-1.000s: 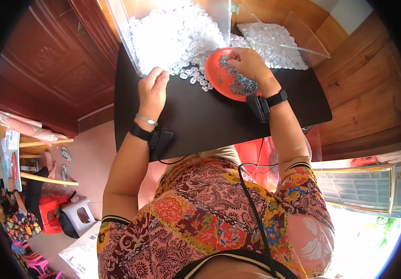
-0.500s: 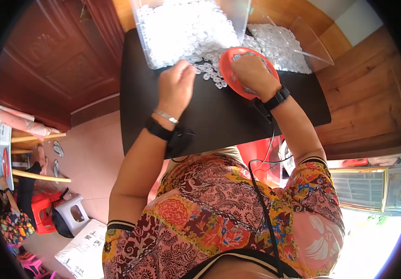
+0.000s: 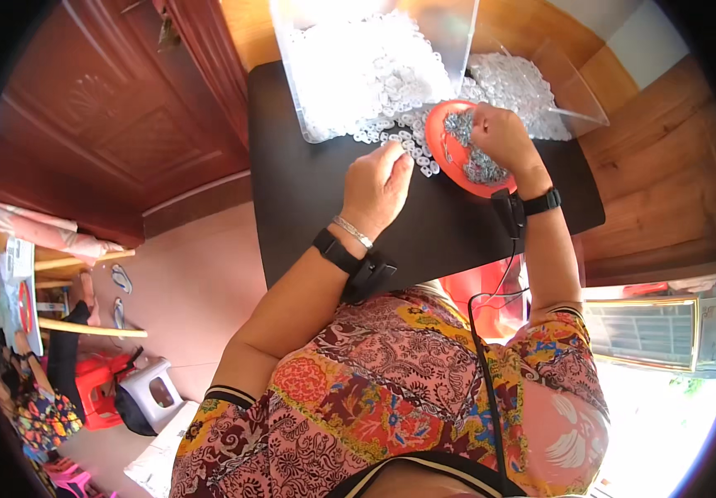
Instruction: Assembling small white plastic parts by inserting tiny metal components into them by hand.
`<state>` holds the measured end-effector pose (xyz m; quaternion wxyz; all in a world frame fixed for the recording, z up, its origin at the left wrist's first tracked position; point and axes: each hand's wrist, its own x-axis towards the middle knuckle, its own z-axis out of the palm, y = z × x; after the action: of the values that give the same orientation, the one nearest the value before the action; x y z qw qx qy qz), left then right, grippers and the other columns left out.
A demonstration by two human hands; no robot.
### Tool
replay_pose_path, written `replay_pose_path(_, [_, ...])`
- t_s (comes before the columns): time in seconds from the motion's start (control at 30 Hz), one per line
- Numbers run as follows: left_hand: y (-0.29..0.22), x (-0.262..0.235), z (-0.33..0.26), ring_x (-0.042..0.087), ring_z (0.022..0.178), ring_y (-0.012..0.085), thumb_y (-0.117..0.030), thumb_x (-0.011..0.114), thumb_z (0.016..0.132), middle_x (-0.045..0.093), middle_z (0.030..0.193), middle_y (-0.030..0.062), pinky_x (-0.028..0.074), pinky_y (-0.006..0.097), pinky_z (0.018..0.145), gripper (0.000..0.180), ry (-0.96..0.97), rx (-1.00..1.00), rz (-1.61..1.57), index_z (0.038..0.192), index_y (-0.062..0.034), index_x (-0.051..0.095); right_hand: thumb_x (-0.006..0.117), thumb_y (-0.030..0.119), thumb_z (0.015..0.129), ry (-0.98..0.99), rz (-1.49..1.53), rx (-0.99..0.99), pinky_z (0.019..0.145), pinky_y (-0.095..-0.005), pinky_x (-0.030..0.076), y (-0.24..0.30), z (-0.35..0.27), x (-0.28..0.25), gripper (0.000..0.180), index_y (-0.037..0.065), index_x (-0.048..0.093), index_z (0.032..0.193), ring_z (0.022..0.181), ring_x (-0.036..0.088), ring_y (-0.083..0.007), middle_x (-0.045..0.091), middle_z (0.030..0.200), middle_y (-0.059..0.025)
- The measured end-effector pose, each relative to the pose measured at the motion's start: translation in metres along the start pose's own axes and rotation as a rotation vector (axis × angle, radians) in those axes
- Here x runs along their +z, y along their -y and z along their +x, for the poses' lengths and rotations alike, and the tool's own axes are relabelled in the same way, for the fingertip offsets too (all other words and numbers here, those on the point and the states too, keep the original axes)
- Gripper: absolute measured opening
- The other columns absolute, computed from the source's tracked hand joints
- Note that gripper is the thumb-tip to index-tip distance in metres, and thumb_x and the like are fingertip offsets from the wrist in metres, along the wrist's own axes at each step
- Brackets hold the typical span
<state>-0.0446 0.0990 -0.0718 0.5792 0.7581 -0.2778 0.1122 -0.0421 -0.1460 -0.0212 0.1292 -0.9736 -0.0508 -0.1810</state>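
My left hand (image 3: 377, 189) is closed over the black table, by a scatter of small white plastic pieces with holes (image 3: 422, 156). Whatever its fingers pinch is too small or hidden to make out. My right hand (image 3: 503, 139), also closed, is over the right side of a round red dish (image 3: 438, 143). Small silvery metal pieces (image 3: 485, 168) lie heaped in that dish. Anything between my right fingers is hidden. Behind the scatter stands a clear plastic bin (image 3: 296, 93), full of the same white pieces (image 3: 375, 70).
To the right of the bin, a clear tray (image 3: 578, 108) holds more whitish pieces (image 3: 514, 79). The black table (image 3: 308, 212) ends close to my body. Cables (image 3: 476, 332) run from the wrist devices. Another person (image 3: 51, 407) sits at the far left beside stools.
My right hand has come up from inside the red dish and closed, uncovering the metal pieces. My left hand stays closed near the white scatter. The whole view has shifted slightly.
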Motion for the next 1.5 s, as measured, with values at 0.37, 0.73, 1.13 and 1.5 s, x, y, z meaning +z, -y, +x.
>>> replay_pose_path(0.37, [0.004,-0.009,0.0,0.052,0.054,0.0306,-0.018,0.056,0.087,0.052,0.061,0.0154,0.039,0.036,0.051,0.018,0.003,-0.033,-0.043,0.079,-0.0014,0.053,0.056,0.016,0.079,0.084,0.36,0.056,0.061,-0.0348,0.045,0.023,-0.015,-0.02,0.016,0.001,0.056,0.083,0.064,0.056,-0.0257,0.057,0.069,-0.0137])
replay_pose_path(0.73, [0.011,-0.014,0.001,0.046,0.056,0.0053,-0.014,0.055,0.087,0.051,0.061,-0.001,0.037,0.022,0.051,0.016,0.037,-0.276,-0.208,0.08,-0.0007,0.06,0.057,0.011,0.076,-0.05,0.314,-0.349,0.055,-0.0384,0.045,0.055,-0.024,0.005,0.007,0.004,0.055,0.075,0.061,0.057,-0.0338,0.057,0.066,-0.0144])
replay_pose_path(1.13, [0.014,-0.032,0.015,0.04,0.047,0.0041,-0.016,0.054,0.086,0.046,0.056,-0.0026,0.031,0.02,0.043,0.019,-0.122,-0.361,-0.308,0.075,-0.0014,0.059,0.052,0.023,0.08,0.112,0.231,-0.046,0.064,-0.0416,0.046,-0.001,-0.013,-0.029,0.021,0.002,0.058,0.08,0.069,0.059,-0.0367,0.061,0.071,-0.0165])
replay_pose_path(1.5, [0.024,-0.033,0.013,0.04,0.051,0.0043,-0.014,0.055,0.084,0.047,0.057,-0.0023,0.03,0.021,0.046,0.018,-0.167,-0.36,-0.297,0.073,-0.0005,0.059,0.052,0.02,0.079,0.305,-0.4,-0.261,0.059,-0.0463,0.044,-0.01,0.002,-0.011,0.015,0.008,0.057,0.071,0.069,0.057,-0.0353,0.06,0.071,-0.0128])
